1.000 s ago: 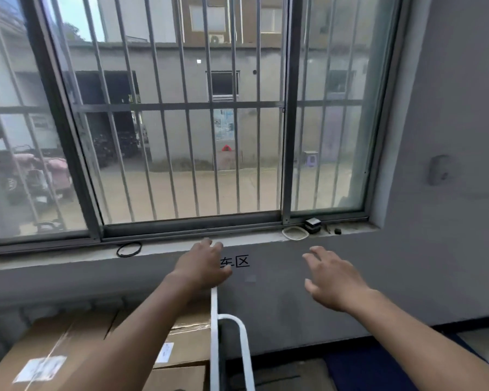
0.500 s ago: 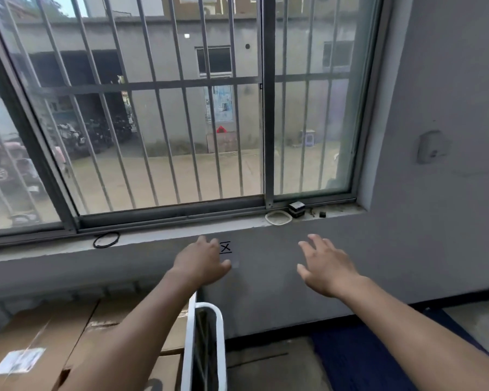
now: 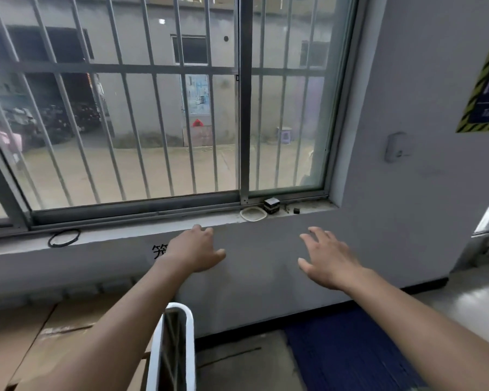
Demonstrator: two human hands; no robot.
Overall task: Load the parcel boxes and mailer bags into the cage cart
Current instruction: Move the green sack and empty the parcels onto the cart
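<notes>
Brown cardboard parcel boxes (image 3: 48, 342) lie stacked at the bottom left, behind the white rounded frame of the cage cart (image 3: 178, 314). My left hand (image 3: 194, 251) is stretched forward above that frame, fingers relaxed, holding nothing. My right hand (image 3: 326, 258) is held out at the same height to the right, fingers spread and empty. Both hands hover in front of the grey wall below the window. No mailer bags show in this view.
A barred window fills the upper view above a sill (image 3: 141, 231) holding a black ring (image 3: 64, 237), a white dish (image 3: 253, 213) and a small dark box (image 3: 271, 205). A blue mat (image 3: 350, 351) covers the floor at lower right. A striped sign (image 3: 487, 88) hangs on the right wall.
My view has swung to the right and slightly down: the cart frame and boxes slid left, and the right wall with its sign came into view. Both hands stay open and empty.
</notes>
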